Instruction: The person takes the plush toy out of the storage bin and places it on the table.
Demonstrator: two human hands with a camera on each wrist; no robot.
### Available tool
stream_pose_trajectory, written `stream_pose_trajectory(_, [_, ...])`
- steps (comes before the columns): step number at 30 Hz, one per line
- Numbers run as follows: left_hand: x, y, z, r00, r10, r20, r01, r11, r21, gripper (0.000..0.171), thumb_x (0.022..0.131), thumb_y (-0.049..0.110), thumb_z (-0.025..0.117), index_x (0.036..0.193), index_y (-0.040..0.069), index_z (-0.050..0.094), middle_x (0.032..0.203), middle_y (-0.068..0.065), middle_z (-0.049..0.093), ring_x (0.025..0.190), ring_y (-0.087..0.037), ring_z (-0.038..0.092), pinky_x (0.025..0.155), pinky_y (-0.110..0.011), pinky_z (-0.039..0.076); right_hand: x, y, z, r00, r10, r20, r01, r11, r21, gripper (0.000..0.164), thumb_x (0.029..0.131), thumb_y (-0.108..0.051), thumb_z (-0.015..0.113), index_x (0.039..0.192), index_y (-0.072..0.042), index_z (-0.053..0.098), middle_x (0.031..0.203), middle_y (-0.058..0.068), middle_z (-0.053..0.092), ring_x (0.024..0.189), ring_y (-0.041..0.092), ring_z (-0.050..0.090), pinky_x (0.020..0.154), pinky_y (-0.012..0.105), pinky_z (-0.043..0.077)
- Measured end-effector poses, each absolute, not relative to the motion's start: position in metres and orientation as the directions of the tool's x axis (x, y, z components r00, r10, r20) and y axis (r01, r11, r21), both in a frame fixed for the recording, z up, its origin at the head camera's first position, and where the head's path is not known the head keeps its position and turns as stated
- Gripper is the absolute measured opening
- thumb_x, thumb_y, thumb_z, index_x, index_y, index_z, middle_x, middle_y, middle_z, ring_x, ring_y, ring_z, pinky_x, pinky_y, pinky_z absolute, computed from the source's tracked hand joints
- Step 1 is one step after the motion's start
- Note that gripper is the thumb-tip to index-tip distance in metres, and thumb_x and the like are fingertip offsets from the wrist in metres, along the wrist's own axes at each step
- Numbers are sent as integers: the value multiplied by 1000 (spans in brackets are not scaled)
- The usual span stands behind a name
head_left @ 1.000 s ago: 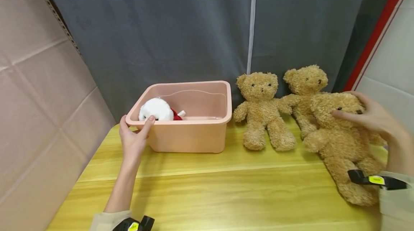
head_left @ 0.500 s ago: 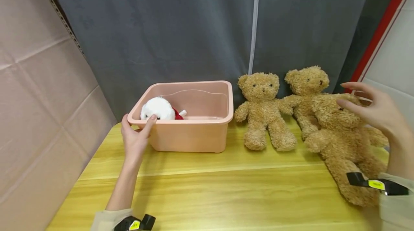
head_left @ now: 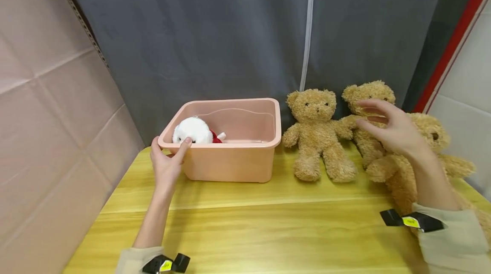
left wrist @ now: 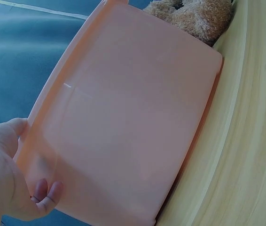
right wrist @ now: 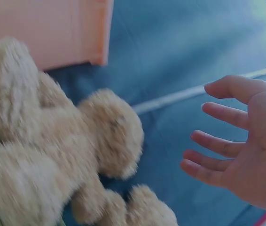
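Note:
My left hand (head_left: pixel 168 162) grips the front left corner of a pink plastic bin (head_left: pixel 230 163), thumb over the rim and fingers under it. Inside lies a white plush toy (head_left: pixel 193 130) with a bit of red, its lower part hidden by the bin wall. In the head view my right hand (head_left: pixel 395 127) hovers, fingers spread and holding nothing, overlapping the back teddy bear (head_left: pixel 369 91). Another teddy bear (head_left: pixel 314 133) sits between that one and the bin. A third teddy bear (head_left: pixel 429 131) leans at the right, partly hidden by my right forearm.
The wooden table (head_left: pixel 268 223) spreads in front of the bin and bears. Behind them hangs a grey curtain (head_left: pixel 211 31). Pale panels (head_left: pixel 57 95) stand along the left side, and a red strip (head_left: pixel 456 39) edges the right wall.
My right hand has come off the rightmost teddy bear and moved left, toward the back one. The rightmost bear has shifted slightly to the right. My left hand stays on the bin.

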State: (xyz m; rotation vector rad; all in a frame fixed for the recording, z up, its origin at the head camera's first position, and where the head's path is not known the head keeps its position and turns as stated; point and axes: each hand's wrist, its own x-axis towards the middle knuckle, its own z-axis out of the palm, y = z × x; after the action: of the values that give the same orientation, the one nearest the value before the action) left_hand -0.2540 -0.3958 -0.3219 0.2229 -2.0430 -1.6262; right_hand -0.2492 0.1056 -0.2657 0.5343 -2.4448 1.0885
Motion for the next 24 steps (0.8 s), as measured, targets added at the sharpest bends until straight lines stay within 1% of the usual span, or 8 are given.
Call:
stream_pose_trajectory(4, [-255, -395, -322, -852, -432, 295, 190, 270, 944, 92, 74, 45, 73, 143, 17, 19, 137, -3, 26, 92, -19, 43, 65, -19, 47, -259, 79, -271, -828, -224, 514, -538, 576, -616, 44, 89, -21, 61, 131, -18, 49, 128, 2, 47, 107, 5, 46, 85, 13, 38])
stream_pose_trajectory(7, [-254, -396, -323, -853, -437, 285, 177, 271, 946, 93, 74, 46, 72, 144, 17, 17, 139, -3, 24, 94, -19, 42, 66, -18, 46, -266, 58, -275, -814, -257, 521, -567, 546, -616, 45, 88, -20, 62, 131, -17, 48, 127, 1, 49, 107, 8, 48, 89, 22, 40])
stream_pose_trajectory(11, [-253, -396, -323, -856, -443, 266, 156, 270, 950, 96, 73, 48, 72, 144, 18, 15, 140, -3, 21, 98, -20, 41, 69, -20, 46, -274, 29, -278, -784, -302, 542, -615, 494, -614, 45, 87, -19, 64, 129, -14, 50, 124, 0, 52, 106, 16, 50, 91, 40, 40])
stream_pose_trajectory(13, [-253, -396, -323, -855, -445, 268, 157, 269, 950, 95, 73, 48, 72, 144, 18, 16, 140, -4, 22, 99, -21, 41, 69, -20, 46, -277, 15, -278, -767, -323, 555, -639, 462, -615, 44, 86, -18, 65, 128, -12, 51, 123, 2, 53, 105, 20, 52, 91, 44, 40])
stream_pose_trajectory(15, [-253, -396, -322, -851, -444, 279, 170, 270, 948, 94, 73, 48, 72, 143, 17, 18, 139, -4, 23, 100, -21, 41, 69, -20, 46, -280, 1, -278, -755, -342, 559, -655, 425, -625, 43, 86, -17, 65, 127, -10, 51, 123, 5, 53, 107, 23, 52, 91, 46, 40])
stream_pose_trajectory(18, [-254, -396, -322, -845, -442, 302, 195, 271, 943, 91, 73, 46, 73, 142, 16, 21, 136, -4, 27, 100, -21, 41, 67, -19, 46, -279, -21, -275, -747, -367, 554, -665, 403, -629, 43, 87, -15, 64, 127, -7, 50, 123, 10, 52, 108, 29, 51, 90, 46, 41])
stream_pose_trajectory(21, [-254, -396, -322, -842, -442, 311, 203, 274, 940, 90, 74, 45, 73, 141, 15, 22, 135, -4, 28, 100, -20, 41, 67, -19, 46, -272, -43, -267, -729, -388, 564, -683, 358, -637, 42, 87, -9, 62, 126, 0, 49, 119, 17, 52, 106, 35, 51, 89, 48, 41])
stream_pose_trajectory(24, [-255, -396, -322, -840, -444, 312, 203, 276, 940, 90, 73, 45, 73, 141, 14, 22, 135, -4, 28, 100, -20, 41, 68, -19, 45, -263, -62, -257, -697, -387, 604, -716, 332, -614, 39, 85, -1, 62, 121, 5, 51, 114, 20, 53, 101, 36, 52, 85, 49, 43])
